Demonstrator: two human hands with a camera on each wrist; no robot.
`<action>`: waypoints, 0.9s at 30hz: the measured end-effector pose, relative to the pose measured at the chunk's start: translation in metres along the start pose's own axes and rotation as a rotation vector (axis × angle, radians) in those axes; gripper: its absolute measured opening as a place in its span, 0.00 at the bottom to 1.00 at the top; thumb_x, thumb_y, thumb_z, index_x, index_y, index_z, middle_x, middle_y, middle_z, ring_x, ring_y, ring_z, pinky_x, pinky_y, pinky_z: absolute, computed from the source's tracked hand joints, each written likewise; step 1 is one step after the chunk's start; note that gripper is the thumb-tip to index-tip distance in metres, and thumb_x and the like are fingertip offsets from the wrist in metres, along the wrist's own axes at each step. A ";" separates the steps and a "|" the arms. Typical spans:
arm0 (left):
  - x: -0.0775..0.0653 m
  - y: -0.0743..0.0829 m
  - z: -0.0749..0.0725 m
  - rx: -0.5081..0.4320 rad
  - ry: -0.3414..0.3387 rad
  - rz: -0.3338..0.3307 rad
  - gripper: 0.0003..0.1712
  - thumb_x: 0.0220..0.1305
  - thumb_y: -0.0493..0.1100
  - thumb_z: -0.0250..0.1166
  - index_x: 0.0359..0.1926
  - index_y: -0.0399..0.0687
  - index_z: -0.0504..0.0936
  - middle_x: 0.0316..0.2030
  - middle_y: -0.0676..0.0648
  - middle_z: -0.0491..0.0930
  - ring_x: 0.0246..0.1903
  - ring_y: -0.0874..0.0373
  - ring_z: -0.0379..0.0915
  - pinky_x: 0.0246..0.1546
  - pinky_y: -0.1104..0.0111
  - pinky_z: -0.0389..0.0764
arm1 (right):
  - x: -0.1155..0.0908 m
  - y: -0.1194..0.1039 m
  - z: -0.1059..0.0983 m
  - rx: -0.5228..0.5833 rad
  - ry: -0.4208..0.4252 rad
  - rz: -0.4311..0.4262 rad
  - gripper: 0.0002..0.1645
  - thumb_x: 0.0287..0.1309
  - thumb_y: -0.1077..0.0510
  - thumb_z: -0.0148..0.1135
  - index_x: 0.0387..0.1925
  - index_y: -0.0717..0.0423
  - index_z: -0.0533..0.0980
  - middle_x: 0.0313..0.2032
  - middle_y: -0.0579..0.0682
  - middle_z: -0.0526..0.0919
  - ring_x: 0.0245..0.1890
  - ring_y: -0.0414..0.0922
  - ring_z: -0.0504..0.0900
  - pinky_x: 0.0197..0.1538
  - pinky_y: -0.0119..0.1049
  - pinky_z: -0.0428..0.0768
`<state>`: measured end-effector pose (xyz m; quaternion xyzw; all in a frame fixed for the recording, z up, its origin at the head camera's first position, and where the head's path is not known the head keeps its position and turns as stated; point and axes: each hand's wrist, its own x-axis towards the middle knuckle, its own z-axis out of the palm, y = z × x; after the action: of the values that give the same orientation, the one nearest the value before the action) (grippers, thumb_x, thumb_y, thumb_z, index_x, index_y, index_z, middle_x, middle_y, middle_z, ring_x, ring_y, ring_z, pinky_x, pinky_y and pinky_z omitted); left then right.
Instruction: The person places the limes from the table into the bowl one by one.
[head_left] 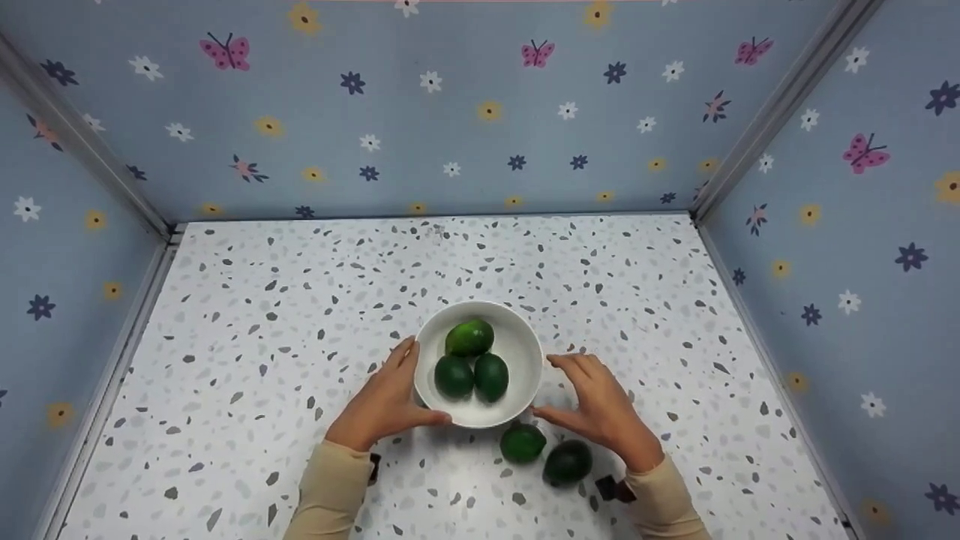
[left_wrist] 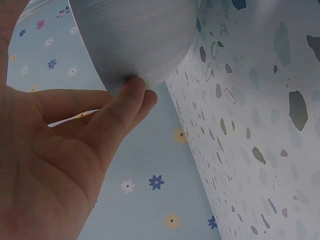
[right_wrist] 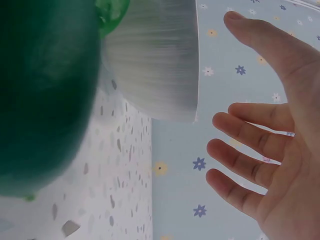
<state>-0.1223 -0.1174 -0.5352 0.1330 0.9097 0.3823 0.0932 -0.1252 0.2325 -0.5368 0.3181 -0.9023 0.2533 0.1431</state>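
Note:
A white bowl (head_left: 525, 375) stands on the speckled table. Inside it lie a brighter green lime (head_left: 469, 338) and two smooth dark green fruits, one on the left (head_left: 454, 376) and one on the right (head_left: 492, 377). My left hand (head_left: 390, 397) holds the bowl's left side, thumb at the near rim and fingertips against the outer wall (left_wrist: 140, 40). On the other side my right hand (head_left: 600, 405) is spread, apart from the bowl in the right wrist view, with nothing in its fingers. In front of the bowl are another lime (head_left: 523, 443) and a dark green fruit (head_left: 568, 463).
The white speckled tabletop (head_left: 247, 330) is enclosed by blue panels (head_left: 450, 105) with flowers and butterflies, at the back and both sides. Grey metal strips (head_left: 780, 90) run along the panel corners. Both loose fruits lie close to the right wrist.

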 end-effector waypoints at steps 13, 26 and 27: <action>0.002 0.000 0.000 -0.012 -0.010 -0.025 0.80 0.32 0.67 0.83 0.79 0.44 0.48 0.77 0.39 0.45 0.73 0.39 0.49 0.70 0.48 0.58 | -0.053 -0.015 0.004 -0.057 0.007 0.150 0.49 0.38 0.35 0.81 0.59 0.58 0.77 0.49 0.49 0.81 0.48 0.47 0.79 0.49 0.46 0.81; 0.003 -0.001 0.002 -0.029 0.001 -0.001 0.80 0.31 0.65 0.84 0.80 0.44 0.48 0.77 0.40 0.47 0.72 0.41 0.51 0.70 0.50 0.59 | -0.100 -0.034 0.023 -0.122 -0.078 0.372 0.61 0.33 0.25 0.77 0.65 0.56 0.73 0.55 0.52 0.76 0.50 0.48 0.76 0.49 0.47 0.82; 0.004 -0.001 0.001 -0.031 0.003 0.002 0.80 0.31 0.65 0.84 0.80 0.45 0.48 0.77 0.40 0.47 0.72 0.41 0.51 0.70 0.50 0.59 | -0.102 -0.035 0.024 -0.127 -0.092 0.390 0.62 0.33 0.24 0.76 0.66 0.56 0.73 0.55 0.53 0.75 0.51 0.49 0.76 0.49 0.47 0.82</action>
<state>-0.1253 -0.1157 -0.5369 0.1319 0.9036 0.3967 0.0936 -0.0278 0.2471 -0.5873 0.1390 -0.9665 0.2039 0.0700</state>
